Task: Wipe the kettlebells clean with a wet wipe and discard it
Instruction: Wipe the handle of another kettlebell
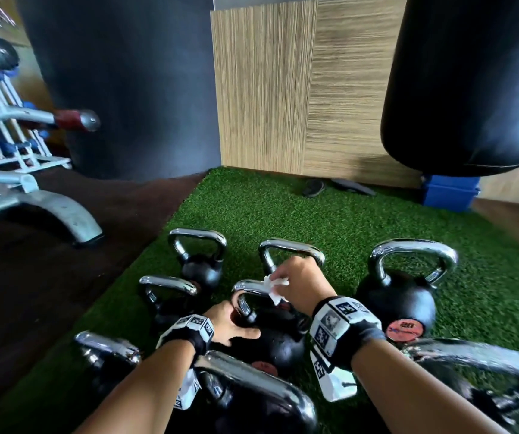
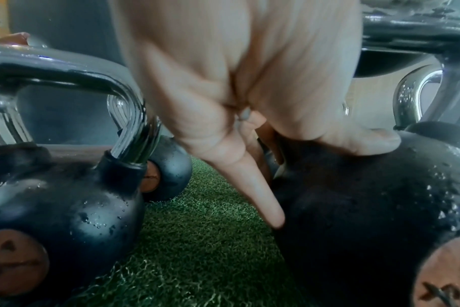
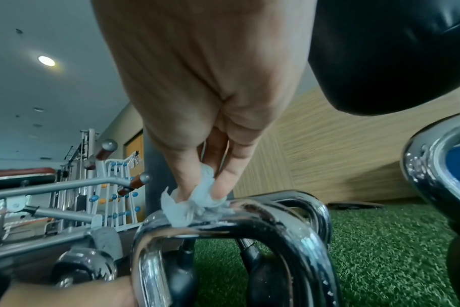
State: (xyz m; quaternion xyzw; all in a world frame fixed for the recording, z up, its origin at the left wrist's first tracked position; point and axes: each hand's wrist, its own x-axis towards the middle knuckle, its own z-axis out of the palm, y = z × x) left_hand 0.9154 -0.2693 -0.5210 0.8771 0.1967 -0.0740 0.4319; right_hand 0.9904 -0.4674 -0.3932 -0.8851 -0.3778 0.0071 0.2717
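Several black kettlebells with chrome handles stand on green turf (image 1: 283,214). The middle kettlebell (image 1: 278,344) is between my hands. My right hand (image 1: 298,283) pinches a crumpled white wet wipe (image 1: 276,286) and presses it onto the top of the chrome handle (image 1: 250,286). The right wrist view shows the right hand's fingertips (image 3: 219,192) squeezing the wipe (image 3: 195,205) against that handle (image 3: 250,225). My left hand (image 1: 230,321) grips the handle's left leg, thumb on the ball. In the left wrist view the left hand's (image 2: 250,133) little finger and thumb lie on the wet ball (image 2: 355,207).
Other kettlebells ring the middle one: back left (image 1: 201,270), right with a red 20 label (image 1: 399,305), and large ones close to me (image 1: 251,396). A black punching bag (image 1: 471,89) hangs right over a blue box (image 1: 450,192). A grey machine frame (image 1: 48,211) stands left.
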